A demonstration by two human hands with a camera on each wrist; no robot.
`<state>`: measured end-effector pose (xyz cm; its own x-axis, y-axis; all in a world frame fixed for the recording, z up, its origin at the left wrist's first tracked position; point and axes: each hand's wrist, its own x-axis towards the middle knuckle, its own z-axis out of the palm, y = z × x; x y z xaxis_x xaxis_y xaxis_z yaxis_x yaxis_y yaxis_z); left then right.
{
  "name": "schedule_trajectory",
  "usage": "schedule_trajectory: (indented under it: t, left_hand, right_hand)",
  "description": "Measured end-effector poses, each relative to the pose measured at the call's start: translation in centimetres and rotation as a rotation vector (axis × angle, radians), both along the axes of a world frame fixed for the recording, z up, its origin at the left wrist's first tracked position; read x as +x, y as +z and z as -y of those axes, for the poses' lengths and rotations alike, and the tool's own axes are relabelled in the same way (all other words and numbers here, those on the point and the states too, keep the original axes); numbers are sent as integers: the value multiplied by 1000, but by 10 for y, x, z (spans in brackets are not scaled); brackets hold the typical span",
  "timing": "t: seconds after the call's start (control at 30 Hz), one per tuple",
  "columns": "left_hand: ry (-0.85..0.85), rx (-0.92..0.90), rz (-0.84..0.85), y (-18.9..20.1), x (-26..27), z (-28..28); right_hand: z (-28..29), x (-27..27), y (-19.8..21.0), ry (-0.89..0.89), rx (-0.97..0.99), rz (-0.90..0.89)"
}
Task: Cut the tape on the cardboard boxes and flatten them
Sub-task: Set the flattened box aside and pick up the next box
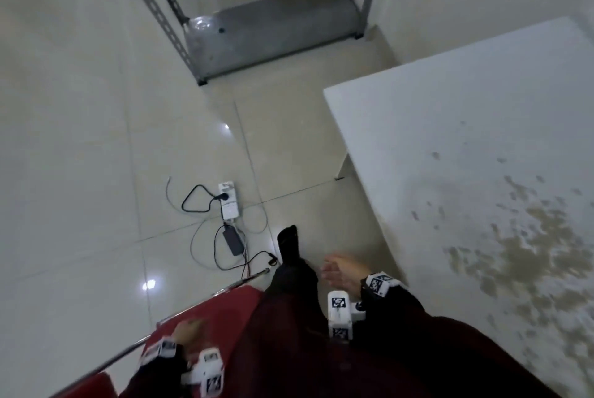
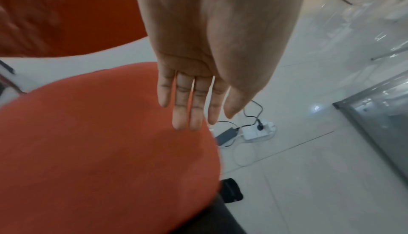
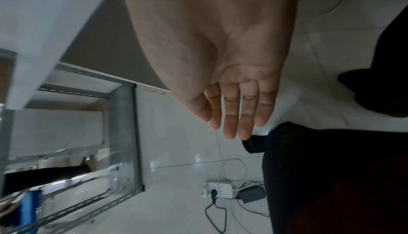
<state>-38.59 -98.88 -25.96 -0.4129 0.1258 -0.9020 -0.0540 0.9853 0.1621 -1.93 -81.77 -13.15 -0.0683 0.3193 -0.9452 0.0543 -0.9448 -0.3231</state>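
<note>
Cardboard boxes: none in any of the three views; no tape and no cutter either, so direction from either hand and long axis cannot be told.
Left hand (image 2: pixel 205 73): fingers straight and together, palm toward the wrist camera, holding nothing; over the red chair seat (image 2: pixel 99 150), contact with it not clear.
Right hand (image 3: pixel 232 84): fingers straight and slightly spread, empty; hangs over the tiled floor (image 1: pixel 80 172), just beside the dark trouser leg (image 1: pixel 289 275).
Nearer hand: cannot judge while no box shows; right hand lies on the side of the white table (image 1: pixel 482 146), left hand on the chair side.
Table: stained top showing in the head view, no box on the part in frame.
Ahead on the floor: power strip (image 1: pixel 227 201) with a black adapter (image 1: pixel 234 241) and loose cables, between the feet and the grey metal rack (image 1: pixel 273 31).
Stage, as a judgement: cutting not begun; likely a search or walk toward the boxes first.
Risk, as a judgement: cables underfoot, close to the black-socked foot (image 1: pixel 287 237), a trip hazard on a step forward.
</note>
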Motion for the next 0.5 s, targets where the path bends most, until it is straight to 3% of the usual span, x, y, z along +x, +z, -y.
schedule_trajectory:
  t: [0.1, 0.17, 0.27, 0.5]
  left_hand:
    - [-53, 59, 56, 77, 17, -111]
    - [-119, 150, 47, 105, 17, -180]
    - [-154, 256, 48, 104, 8, -255]
    - [-219, 261, 162, 110, 15, -369]
  right_hand:
    - [-46, -23, -11, -46, -27, 84]
    - [-75, -41, -17, -54, -41, 123]
    - [-117, -60, -29, -56, -50, 153]
    - [-220, -98, -41, -50, -59, 131]
